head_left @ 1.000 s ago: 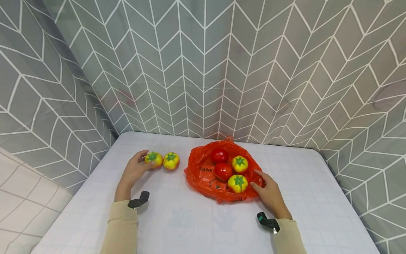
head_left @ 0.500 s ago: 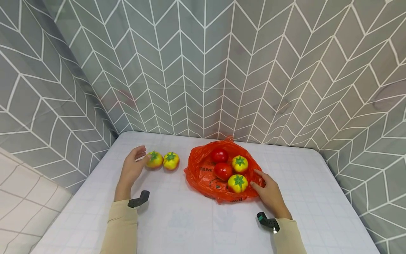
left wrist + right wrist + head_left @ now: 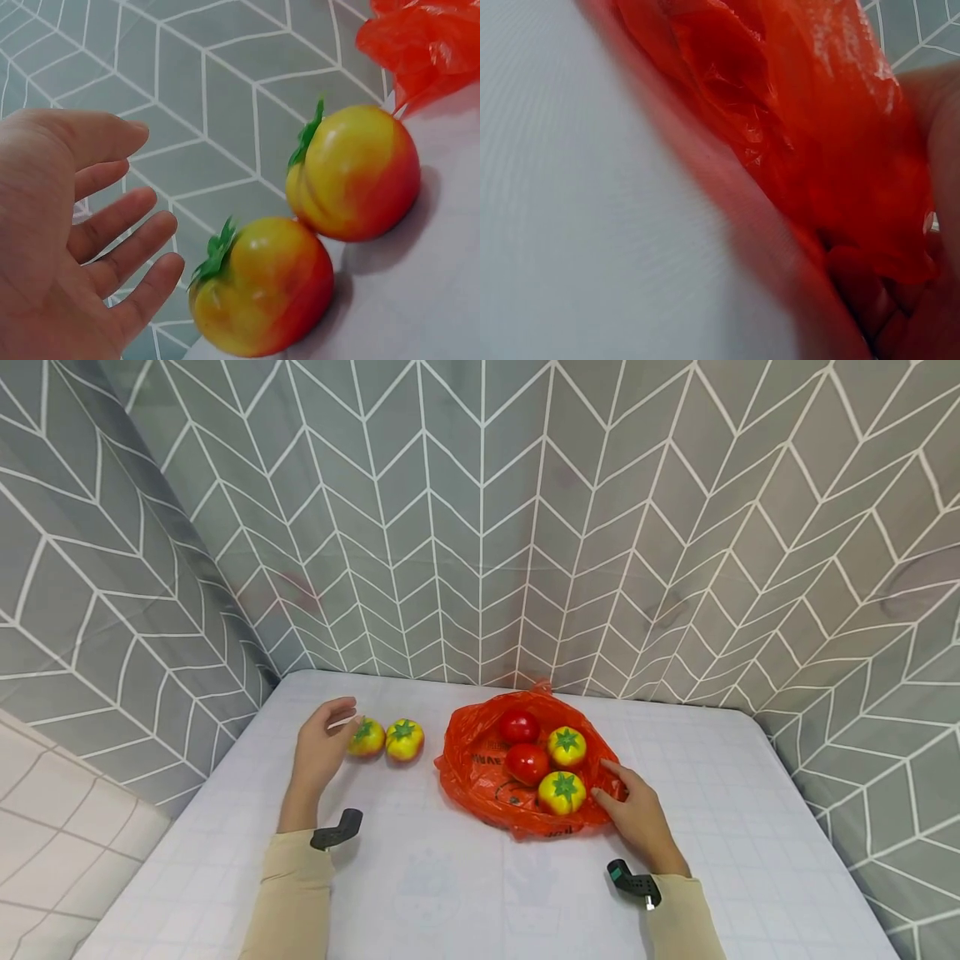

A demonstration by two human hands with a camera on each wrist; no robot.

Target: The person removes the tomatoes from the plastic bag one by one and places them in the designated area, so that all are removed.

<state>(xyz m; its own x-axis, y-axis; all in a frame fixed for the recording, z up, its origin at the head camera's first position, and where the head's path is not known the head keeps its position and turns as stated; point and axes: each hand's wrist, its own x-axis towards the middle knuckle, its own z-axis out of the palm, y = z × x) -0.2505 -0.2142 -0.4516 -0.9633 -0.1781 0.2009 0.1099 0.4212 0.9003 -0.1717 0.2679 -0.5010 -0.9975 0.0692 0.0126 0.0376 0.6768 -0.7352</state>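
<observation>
My left hand (image 3: 321,752) is beside a yellow-and-red tomato (image 3: 368,742) with a green leafy top; in the left wrist view its fingers are spread and a gap separates them from the fruit. A second such tomato (image 3: 405,743) sits just to the right. An open red plastic bag (image 3: 467,774) lies mid-table, holding two yellow tomatoes (image 3: 562,792) and two smooth red round fruits (image 3: 528,764). At the bag's right rim, my right hand (image 3: 643,820) grips the plastic, thumb on the inner side. The right wrist view shows fingers behind the thin film (image 3: 840,142).
A white cloth (image 3: 450,893) covers the table. Behind and at both sides hangs a grey curtain (image 3: 480,527) with white chevron lines, meeting the table's back edge. Each wrist wears a small black camera (image 3: 337,830).
My left hand has come off the left tomato, its fingers moving back and away and then slightly right. The tomatoes and bag stay put, and my right hand keeps its place.
</observation>
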